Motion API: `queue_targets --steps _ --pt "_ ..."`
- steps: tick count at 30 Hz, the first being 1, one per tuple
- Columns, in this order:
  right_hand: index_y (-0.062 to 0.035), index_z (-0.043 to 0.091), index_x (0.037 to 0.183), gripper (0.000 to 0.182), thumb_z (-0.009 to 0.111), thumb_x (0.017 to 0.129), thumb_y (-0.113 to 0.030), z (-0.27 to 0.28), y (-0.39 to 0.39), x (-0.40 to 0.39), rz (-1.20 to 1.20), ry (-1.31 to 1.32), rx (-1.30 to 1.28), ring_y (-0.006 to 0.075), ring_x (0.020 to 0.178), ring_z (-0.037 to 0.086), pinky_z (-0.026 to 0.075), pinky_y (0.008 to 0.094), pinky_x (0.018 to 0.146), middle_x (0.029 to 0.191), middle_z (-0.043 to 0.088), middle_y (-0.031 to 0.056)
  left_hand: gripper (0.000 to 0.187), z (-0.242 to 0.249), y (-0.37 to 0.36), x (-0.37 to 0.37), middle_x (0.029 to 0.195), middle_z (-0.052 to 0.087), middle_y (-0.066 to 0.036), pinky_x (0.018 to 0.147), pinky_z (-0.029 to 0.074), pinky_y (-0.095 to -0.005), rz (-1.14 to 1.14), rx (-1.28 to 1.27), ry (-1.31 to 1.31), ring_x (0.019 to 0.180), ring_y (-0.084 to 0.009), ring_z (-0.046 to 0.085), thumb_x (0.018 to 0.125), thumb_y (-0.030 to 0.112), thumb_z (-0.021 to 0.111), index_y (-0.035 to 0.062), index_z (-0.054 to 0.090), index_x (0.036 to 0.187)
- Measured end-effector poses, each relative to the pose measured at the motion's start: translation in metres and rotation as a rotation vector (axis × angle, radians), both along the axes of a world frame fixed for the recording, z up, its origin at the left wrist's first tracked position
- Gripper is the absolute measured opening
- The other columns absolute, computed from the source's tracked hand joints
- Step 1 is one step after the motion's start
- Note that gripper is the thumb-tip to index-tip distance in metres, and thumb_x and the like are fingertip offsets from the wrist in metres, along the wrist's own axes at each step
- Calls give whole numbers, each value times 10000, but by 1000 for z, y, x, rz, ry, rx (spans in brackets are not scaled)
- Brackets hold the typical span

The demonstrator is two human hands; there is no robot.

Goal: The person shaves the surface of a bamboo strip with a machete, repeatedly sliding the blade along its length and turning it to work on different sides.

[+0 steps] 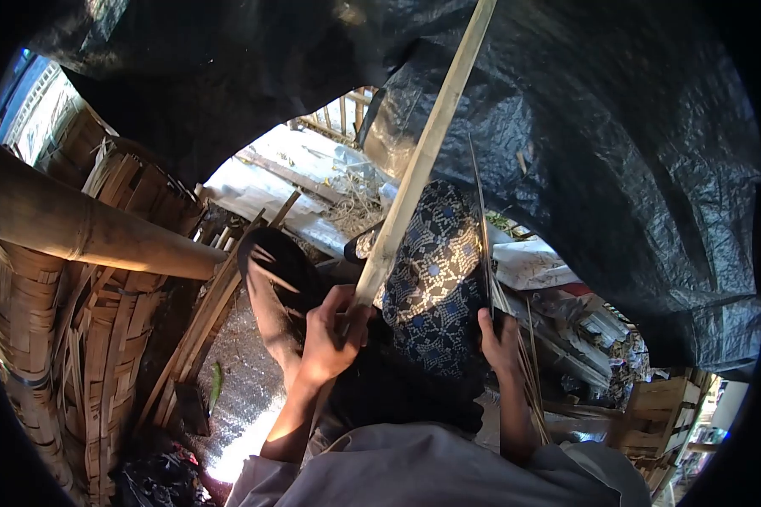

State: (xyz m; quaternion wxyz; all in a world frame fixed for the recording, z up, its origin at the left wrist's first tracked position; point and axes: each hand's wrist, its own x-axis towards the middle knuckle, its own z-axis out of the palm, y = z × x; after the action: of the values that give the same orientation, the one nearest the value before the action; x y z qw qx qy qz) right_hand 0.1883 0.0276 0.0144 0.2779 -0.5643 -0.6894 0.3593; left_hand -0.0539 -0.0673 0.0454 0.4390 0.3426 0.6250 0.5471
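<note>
My left hand [336, 334] is closed around the lower end of a long, flat bamboo strip [427, 139]. The strip slants up and to the right, past the top of the view. My right hand [500, 340] grips a long thin knife [483, 224], its blade pointing up and seen nearly edge-on; fingers cover most of the handle. Strip and blade are apart. Between my hands, a dark patterned cloth [435, 270] lies over my lap and leg.
Black plastic sheeting [600, 144] hangs low overhead and to the right. A thick bamboo pole [84, 228] crosses the left side before woven bamboo baskets [25, 329]. Split bamboo pieces [203, 325] lean beside my leg. A wooden crate [659, 414] stands at lower right.
</note>
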Motion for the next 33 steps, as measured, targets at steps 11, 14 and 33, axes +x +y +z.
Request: queue_targets --steps 11,14,33 --pt "26 438 585 570 430 908 -443 -14 2 9 23 35 -135 215 459 435 334 388 492 505 429 87 582 -21 18 -6 909 581 -43 776 462 -253 -397 34 -64 859 -101 551 839 46 604 24 332 1353" --pt "31 454 604 554 436 906 -433 -17 1 9 18 17 -88 232 467 440 337 398 500 495 428 97 631 -46 -13 -7 894 582 -29 691 450 -216 -359 -104 -327 764 -82 548 839 171 650 27 327 1361" --pt "15 503 602 523 429 908 -403 -9 -1 4 77 -58 81 258 428 508 385 401 481 468 483 99 307 -9 0 18 481 406 -94 418 332 -282 9 -41 420 436 -122 344 800 178 679 -20 463 705"
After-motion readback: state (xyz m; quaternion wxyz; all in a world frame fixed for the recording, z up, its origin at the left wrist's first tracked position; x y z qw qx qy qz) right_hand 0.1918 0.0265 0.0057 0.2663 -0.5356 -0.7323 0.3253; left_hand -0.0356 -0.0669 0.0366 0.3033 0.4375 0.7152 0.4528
